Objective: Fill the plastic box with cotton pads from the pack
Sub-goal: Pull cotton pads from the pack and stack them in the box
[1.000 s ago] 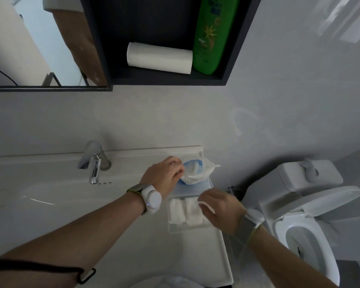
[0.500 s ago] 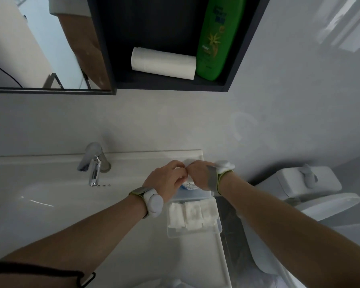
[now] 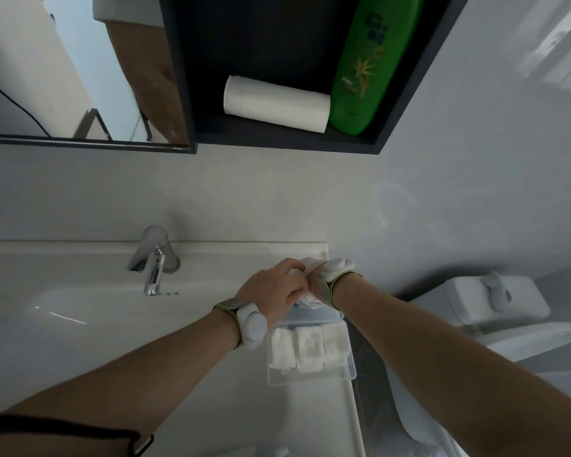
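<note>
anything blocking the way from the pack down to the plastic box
Nothing visible does. Both hands, left hand and right hand, grip the pack just behind the plastic box, which is open on top with cotton pads already inside.

pads (image 3: 309, 347): white, in three stacks
box (image 3: 310, 377): clear plastic, pale blue part at its far end
pack (image 3: 310, 303): white with small dark print
bottle (image 3: 366, 67): bright green, yellow plant motif, dark lettering
roll (image 3: 276, 103): white
shelf (image 3: 277, 140): matt black
tap (image 3: 152, 262): chrome
sink (image 3: 79, 324): white
wall (image 3: 244, 192): pale grey
wristbands (image 3: 253, 326): white units, grey straps with yellow-green edging
</note>
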`<state>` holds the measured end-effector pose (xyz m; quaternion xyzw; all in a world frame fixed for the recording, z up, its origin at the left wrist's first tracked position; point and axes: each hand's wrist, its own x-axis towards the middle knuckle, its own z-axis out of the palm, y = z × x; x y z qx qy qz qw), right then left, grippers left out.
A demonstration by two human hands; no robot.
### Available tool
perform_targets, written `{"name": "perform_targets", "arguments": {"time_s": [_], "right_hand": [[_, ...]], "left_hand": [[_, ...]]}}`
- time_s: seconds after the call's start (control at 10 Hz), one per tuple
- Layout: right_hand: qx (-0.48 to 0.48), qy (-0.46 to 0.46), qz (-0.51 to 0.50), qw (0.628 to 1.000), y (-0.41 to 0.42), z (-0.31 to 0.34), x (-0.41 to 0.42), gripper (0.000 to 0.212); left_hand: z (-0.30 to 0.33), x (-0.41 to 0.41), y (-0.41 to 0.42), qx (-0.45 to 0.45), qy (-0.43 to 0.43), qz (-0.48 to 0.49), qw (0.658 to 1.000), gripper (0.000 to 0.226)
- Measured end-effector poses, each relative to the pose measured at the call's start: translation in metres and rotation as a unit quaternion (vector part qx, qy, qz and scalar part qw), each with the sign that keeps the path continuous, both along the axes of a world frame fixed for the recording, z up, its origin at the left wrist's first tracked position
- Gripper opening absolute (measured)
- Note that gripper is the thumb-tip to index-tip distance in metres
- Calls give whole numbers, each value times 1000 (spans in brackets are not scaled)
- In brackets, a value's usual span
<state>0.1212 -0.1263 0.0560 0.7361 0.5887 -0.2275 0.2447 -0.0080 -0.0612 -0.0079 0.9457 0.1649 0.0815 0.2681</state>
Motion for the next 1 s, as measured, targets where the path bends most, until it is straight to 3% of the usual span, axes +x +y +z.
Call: {"name": "perform_targets", "arguments": {"time_s": [0.1, 0.2, 0.3, 0.4, 0.5, 0.6, 0.7, 0.8, 0.9, 1.0], "right_hand": [[5, -8, -40, 999, 0, -2, 1, 13], [-11, 13, -83, 996, 5, 0, 2, 42], [-4, 40, -140, 989, 9, 4, 4, 46], [-20, 23, -149, 988, 11, 0, 1, 42], [14, 13, -138, 990, 10, -8, -1, 15], [24, 31, -139, 989, 9, -6, 0, 9], [37, 58, -173, 983, 9, -3, -1, 12], [7, 124, -143, 982, 10, -5, -3, 22], [6, 97, -155, 983, 6, -4, 3, 15], [31, 52, -101, 993, -4, -5, 11, 8]], "left_hand": [[0, 2, -1, 2, 10, 0, 1000, 12], [-3, 3, 0, 2, 6, -6, 1000, 10], [-4, 3, 0, 10, 5, -7, 1000, 10], [-5, 4, -2, 13, 10, -8, 1000, 11], [-3, 3, -2, 17, 19, -3, 1000, 13], [-2, 1, -2, 16, 13, -4, 1000, 10], [0, -1, 0, 19, 17, 6, 1000, 10], [1, -2, 1, 16, 21, 10, 1000, 12], [-1, -4, 3, 19, 12, 5, 1000, 10], [1, -6, 2, 32, 7, 3, 999, 8]]}}
